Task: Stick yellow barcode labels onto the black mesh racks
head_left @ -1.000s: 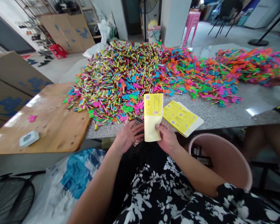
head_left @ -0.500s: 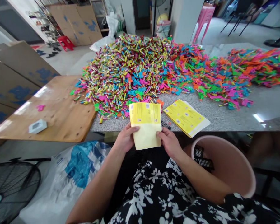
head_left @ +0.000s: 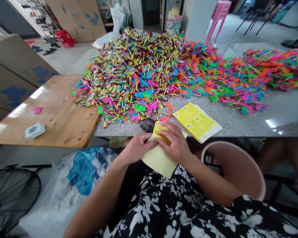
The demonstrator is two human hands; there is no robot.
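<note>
Bare grey surface lies open right of the yellow card stack, out to the far edge. Ahead, the heap of coloured pieces blocks forward reach. The wooden board at left is open except for a small white device. The pink bucket crowds the lower right.

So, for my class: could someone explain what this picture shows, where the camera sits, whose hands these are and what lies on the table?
The camera sits on a person's head, looking forward and down, so the two bare hands are that person's own. The left hand and right hand both hold a pale yellow sheet over the lap. On the grey stone table lie a stack of yellow sheets, a big heap of small colourful tubes and colourful plastic shapes. A pink bucket stands at the right.
</note>
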